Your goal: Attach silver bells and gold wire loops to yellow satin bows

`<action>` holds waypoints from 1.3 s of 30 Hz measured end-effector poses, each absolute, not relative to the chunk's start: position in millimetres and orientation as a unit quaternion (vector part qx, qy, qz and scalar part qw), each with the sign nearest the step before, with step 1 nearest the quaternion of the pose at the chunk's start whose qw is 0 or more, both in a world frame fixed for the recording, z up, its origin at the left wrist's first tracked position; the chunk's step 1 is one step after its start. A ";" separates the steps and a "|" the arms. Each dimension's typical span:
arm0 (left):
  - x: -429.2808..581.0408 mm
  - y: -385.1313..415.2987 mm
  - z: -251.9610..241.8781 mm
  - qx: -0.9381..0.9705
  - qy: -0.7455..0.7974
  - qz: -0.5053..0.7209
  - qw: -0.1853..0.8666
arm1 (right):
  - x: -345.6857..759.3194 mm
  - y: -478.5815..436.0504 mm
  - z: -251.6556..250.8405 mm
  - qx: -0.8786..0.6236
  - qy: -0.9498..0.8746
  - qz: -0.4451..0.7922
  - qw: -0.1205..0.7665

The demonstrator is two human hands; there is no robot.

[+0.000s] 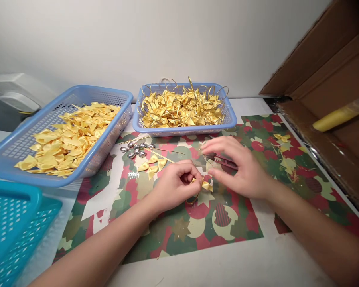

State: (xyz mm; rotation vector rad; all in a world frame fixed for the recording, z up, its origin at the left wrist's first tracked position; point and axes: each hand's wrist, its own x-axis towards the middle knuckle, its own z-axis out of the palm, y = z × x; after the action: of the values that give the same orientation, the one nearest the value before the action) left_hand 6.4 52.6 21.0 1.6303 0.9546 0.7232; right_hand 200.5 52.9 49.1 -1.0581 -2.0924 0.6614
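My left hand [176, 185] is curled in a pinch on a small yellow ribbon bow [206, 185] with a loop of gold cord hanging under it. My right hand [238, 165] rests just to the right, its fingers partly spread over red-handled scissors [224, 161] on the mat, thumb near the bow. Two loose yellow bows [152, 164] and thin gold cords [164, 153] lie left of my hands, beside a cluster of small silver bells [137, 149].
A blue basket [26, 135] of plain yellow bows stands at the left. A smaller blue basket [230, 113] holds bows with gold loops. A teal basket [12, 223] is near left, a cardboard box [332, 79] at right. A festive patterned mat [197, 227] covers the table.
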 end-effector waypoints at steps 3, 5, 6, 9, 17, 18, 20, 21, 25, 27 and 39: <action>7.0 53.5 20.0 0.693 0.404 0.302 0.515 | 200.8 49.6 55.0 -0.362 -0.877 0.204 0.240; 6.7 53.9 18.5 0.699 0.406 0.297 0.508 | 198.9 46.1 55.0 -0.371 -0.890 0.182 0.193; 6.3 53.9 17.7 0.702 0.405 0.293 0.507 | 197.8 44.3 54.6 -0.380 -0.892 0.170 0.178; 5.0 53.6 15.3 0.711 0.398 0.281 0.507 | 195.0 39.7 53.8 -0.401 -0.895 0.139 0.139; 4.8 53.4 15.5 0.746 0.381 0.259 0.481 | 190.9 33.5 50.2 -0.380 -0.922 0.058 0.047; 5.0 53.4 15.7 0.751 0.381 0.257 0.474 | 191.1 33.6 48.8 -0.373 -0.925 0.051 0.046; 5.5 53.2 16.4 0.763 0.379 0.255 0.458 | 191.9 35.0 46.1 -0.363 -0.929 0.051 0.053; 5.7 53.1 16.7 0.768 0.377 0.255 0.451 | 192.5 36.1 45.0 -0.359 -0.930 0.058 0.060; 6.2 52.8 17.9 0.775 0.374 0.256 0.442 | 195.0 42.5 43.5 -0.361 -0.918 0.137 0.089; 6.4 52.8 18.4 0.775 0.372 0.254 0.442 | 195.9 45.3 44.3 -0.368 -0.907 0.183 0.094; 6.5 52.0 18.1 0.786 0.367 0.250 0.429 | 207.6 52.3 58.8 -0.397 -0.882 0.247 0.060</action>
State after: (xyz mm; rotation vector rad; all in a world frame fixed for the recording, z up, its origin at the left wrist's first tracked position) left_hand 6.5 52.0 18.1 1.9629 0.9171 0.6248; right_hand 207.6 52.3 58.8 -1.2018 -2.6700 0.7481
